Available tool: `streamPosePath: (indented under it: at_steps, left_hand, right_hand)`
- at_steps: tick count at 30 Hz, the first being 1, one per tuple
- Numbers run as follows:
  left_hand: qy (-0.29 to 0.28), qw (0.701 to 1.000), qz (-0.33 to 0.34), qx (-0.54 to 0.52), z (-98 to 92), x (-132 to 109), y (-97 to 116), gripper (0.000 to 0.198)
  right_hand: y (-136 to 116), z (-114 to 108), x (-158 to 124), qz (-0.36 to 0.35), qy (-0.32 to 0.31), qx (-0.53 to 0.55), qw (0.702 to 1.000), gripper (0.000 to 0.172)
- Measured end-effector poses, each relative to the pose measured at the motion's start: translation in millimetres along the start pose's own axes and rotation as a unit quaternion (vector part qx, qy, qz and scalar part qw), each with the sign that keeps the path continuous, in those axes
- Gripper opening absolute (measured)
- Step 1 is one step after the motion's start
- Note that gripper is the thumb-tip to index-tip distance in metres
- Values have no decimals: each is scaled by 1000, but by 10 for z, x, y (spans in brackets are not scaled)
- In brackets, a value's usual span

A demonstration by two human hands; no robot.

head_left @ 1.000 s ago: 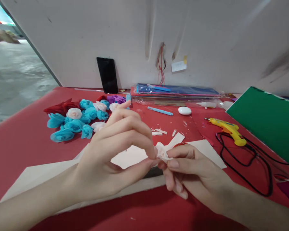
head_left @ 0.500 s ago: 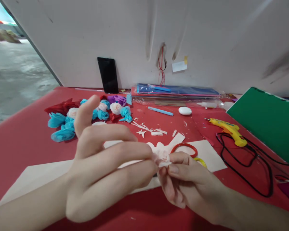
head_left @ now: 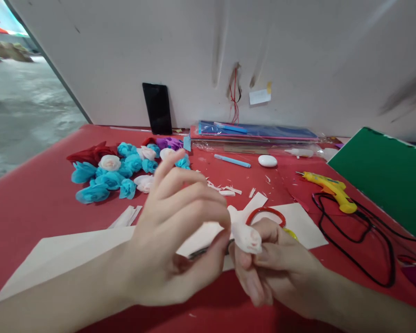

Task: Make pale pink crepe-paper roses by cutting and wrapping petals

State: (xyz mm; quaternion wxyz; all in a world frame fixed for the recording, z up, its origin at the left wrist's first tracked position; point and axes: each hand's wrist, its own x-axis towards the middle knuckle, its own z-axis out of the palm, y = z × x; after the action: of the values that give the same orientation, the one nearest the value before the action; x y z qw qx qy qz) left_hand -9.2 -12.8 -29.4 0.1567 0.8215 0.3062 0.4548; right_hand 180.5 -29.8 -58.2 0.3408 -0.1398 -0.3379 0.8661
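Flowers [head_left: 111,172] sat in a blue, white and red heap far left on the red table [head_left: 31,203]. Left hand [head_left: 173,240] pinched at a small white paper bud [head_left: 247,239], fingers curled, right hand [head_left: 273,268] gripped it from below. Scissors [head_left: 268,217] lay just behind, and a yellow glue gun [head_left: 327,185] sat off right.

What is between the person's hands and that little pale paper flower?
Nothing visible. The right hand grips the pale paper flower directly, and the left hand pinches its edge with the fingertips, bare skin on paper.
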Motion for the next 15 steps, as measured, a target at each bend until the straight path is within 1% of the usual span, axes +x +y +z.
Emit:
streamPosePath:
  at_steps: [2,4,5,6,9,12,15]
  left_hand:
    - [-39,997,-10,-70,-20,17,26,13]
    - [-99,981,-63,-154,-35,4,33,26]
    - [-119,973,-86,-179,-39,-7,32,30]
    - [-127,969,-103,-188,-41,-18,30,32]
    - [-117,972,-123,-164,-41,-38,26,32]
    - [-112,974,-127,-151,-45,-40,34,30]
    - [-117,972,-134,-151,-47,-39,68,26]
  right_hand:
    - [-52,-9,9,-14,-16,-53,998,20]
    - [-95,-42,23,-45,-35,-116,992,22]
    - [-112,-65,30,-60,-39,-147,987,22]
    - [-125,-88,38,-75,-40,-174,981,22]
    - [-151,-139,52,-95,-45,-225,969,21]
    - [-166,-156,51,-94,-44,-233,967,19]
    - [-175,-159,48,-87,-31,-232,968,18]
